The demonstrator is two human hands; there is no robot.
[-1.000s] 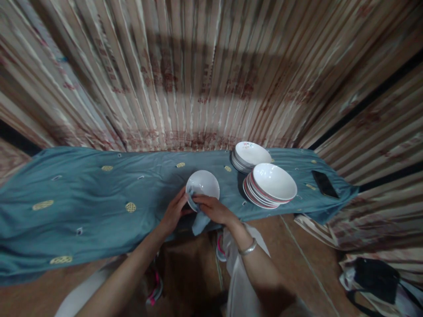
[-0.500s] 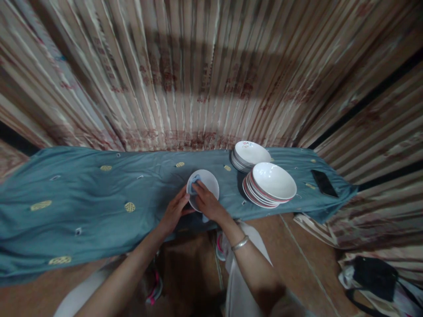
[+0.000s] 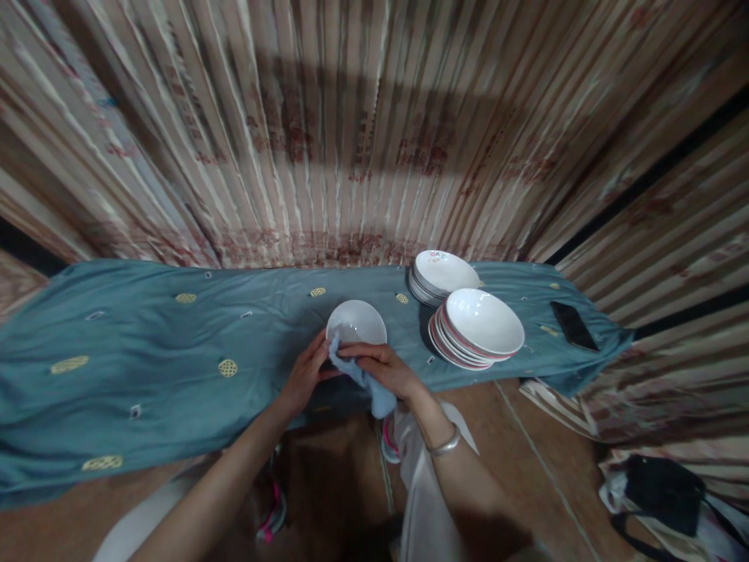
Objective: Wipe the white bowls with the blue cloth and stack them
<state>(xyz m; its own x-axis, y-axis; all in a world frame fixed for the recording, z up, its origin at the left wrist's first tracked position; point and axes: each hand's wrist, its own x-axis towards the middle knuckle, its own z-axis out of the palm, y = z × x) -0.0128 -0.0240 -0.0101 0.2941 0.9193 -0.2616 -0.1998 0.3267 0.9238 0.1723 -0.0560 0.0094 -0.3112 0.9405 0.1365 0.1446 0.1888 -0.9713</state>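
Note:
A white bowl point(image 3: 358, 318) is tilted toward me at the front part of the cloth-covered table. My left hand point(image 3: 307, 373) grips its left side, thumb near the rim and fingers underneath. Across the near rim lies my right hand point(image 3: 383, 367), closed on a light blue cloth point(image 3: 383, 400). One end of the cloth touches the inside of the bowl at the lower left, and the rest hangs down below the hand. A silver bangle circles my right wrist.
To the right stand a stack of red-rimmed white bowls point(image 3: 485, 320) and, behind it, another stack of white bowls point(image 3: 445, 272). A black phone point(image 3: 574, 325) lies at the table's right end. Pleated curtains point(image 3: 363, 140) hang behind. A black bag point(image 3: 665, 492) is at lower right.
My right hand has moved from inside the bowl toward its near rim, drawing the cloth along, so more cloth hangs down. My left hand keeps its hold on the bowl.

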